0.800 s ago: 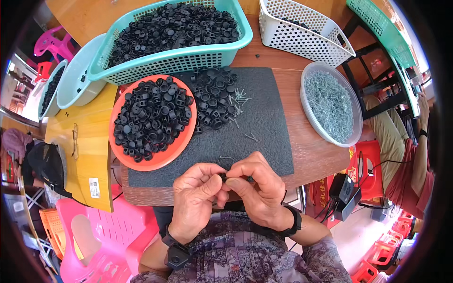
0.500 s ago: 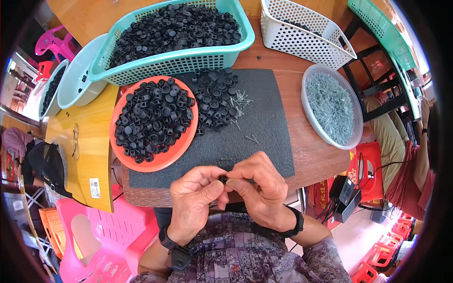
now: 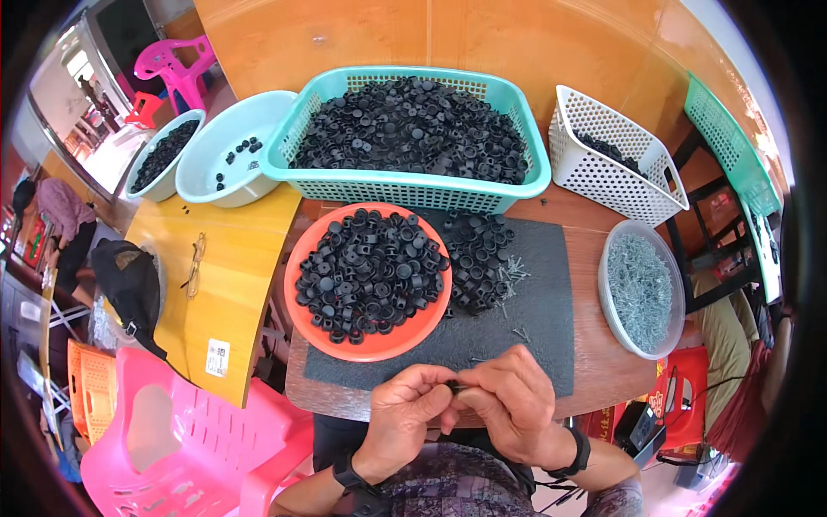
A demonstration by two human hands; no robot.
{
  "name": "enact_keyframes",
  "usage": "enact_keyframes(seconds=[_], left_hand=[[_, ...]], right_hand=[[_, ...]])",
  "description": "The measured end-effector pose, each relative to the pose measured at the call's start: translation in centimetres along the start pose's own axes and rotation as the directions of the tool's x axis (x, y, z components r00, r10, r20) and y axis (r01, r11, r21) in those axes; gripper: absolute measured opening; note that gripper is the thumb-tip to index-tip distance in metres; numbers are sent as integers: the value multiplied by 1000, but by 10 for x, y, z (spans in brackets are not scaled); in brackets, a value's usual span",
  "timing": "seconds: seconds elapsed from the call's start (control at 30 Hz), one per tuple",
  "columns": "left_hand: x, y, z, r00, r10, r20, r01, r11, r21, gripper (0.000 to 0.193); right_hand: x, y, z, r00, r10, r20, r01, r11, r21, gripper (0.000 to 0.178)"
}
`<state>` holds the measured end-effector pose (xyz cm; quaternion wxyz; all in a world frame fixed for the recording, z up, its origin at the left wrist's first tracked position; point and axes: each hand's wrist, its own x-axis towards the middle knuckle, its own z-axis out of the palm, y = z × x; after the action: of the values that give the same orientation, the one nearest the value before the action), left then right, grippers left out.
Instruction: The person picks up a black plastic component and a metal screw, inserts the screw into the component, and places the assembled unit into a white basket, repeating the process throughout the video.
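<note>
Close to my body, past the table's front edge, my left hand [image 3: 403, 420] pinches a small black plastic part [image 3: 454, 385] between thumb and fingers. From the other side my right hand [image 3: 512, 407] is closed, its thumb and forefinger meeting at the same part. The fingertips hide most of it, and whether a metal pin is in it cannot be seen. Ahead lies a dark grey mat [image 3: 543, 302] with a pile of black ring-shaped parts [image 3: 475, 258] and loose, thin silver screws or nails [image 3: 514, 274]. An orange-red bowl [image 3: 295, 303], heaped with similar black parts, overlaps the mat's left side.
A turquoise basket [image 3: 405, 195] of black parts stands behind the bowl, a white basket [image 3: 616, 185] right of it. At right is a clear tub [image 3: 606, 302] of silver fasteners. Left are a pale blue basin [image 3: 202, 164], glasses [image 3: 196, 265] and a pink chair [image 3: 215, 431].
The head view has tilted up and swung left, so everything sits lower and further right. Both hands stay together on the black part, with the fingers slightly shifted.
</note>
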<state>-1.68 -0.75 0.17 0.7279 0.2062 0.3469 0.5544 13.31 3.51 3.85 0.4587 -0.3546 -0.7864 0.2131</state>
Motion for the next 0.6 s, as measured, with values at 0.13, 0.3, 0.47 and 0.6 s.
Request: enact_keyframes(seconds=[0.13, 0.3, 0.47, 0.6], left_hand=[[-4, 10, -6, 999, -23, -26, 22, 999, -30, 24], [-5, 11, -13, 999, -12, -37, 11, 1000, -17, 27], [-5, 11, -20, 1000, 9, -11, -10, 997, -73, 27], [-5, 11, -18, 1000, 0, -13, 0, 1000, -30, 27]], right_hand=[[33, 8, -1, 996, -55, 77, 59, 997, -51, 21], [59, 40, 16, 993, -23, 112, 45, 979, -197, 21], [73, 45, 29, 986, -68, 151, 103, 966, -237, 23], [82, 43, 40, 969, -102, 227, 168, 940, -296, 23]])
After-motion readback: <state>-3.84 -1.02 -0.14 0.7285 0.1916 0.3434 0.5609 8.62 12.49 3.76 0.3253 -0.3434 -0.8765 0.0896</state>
